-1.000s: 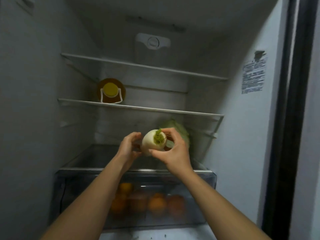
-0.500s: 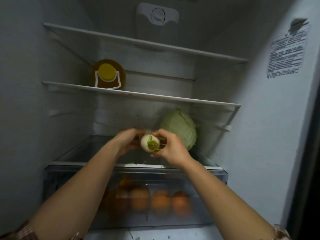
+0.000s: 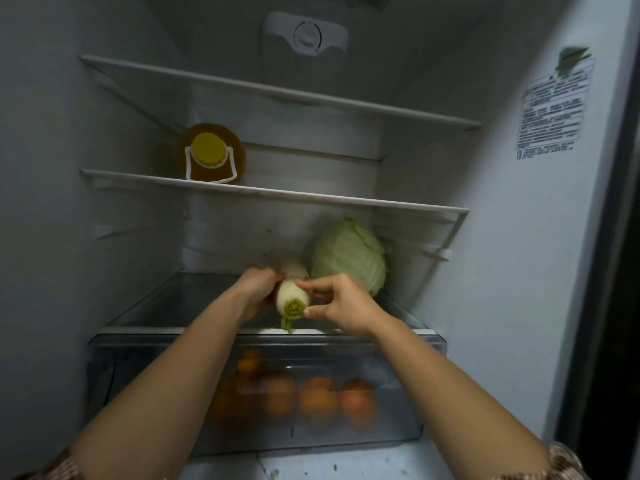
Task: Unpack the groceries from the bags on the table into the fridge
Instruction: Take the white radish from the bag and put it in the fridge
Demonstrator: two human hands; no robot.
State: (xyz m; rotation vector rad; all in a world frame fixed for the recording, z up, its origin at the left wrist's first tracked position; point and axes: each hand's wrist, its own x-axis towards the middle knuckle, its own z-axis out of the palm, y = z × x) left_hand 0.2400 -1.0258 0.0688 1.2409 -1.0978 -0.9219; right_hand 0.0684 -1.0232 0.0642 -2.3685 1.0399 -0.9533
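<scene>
Radish (image 3: 292,295) has been lowered to the bottom shelf (image 3: 162,306), just left of the cabbage (image 3: 349,258). Left hand (image 3: 258,289) fingers curl round it; right hand (image 3: 343,306) pinches its stalk end. Release likely remains.

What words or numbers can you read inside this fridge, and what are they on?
Label sticker on the right inner wall: many lines of small print, all too blurred to read.
Temperature dial, top centre: any marks on it are too blurred to read.
Yellow-capped bottle, cabbage and white radish: no writing shows on them.
</scene>
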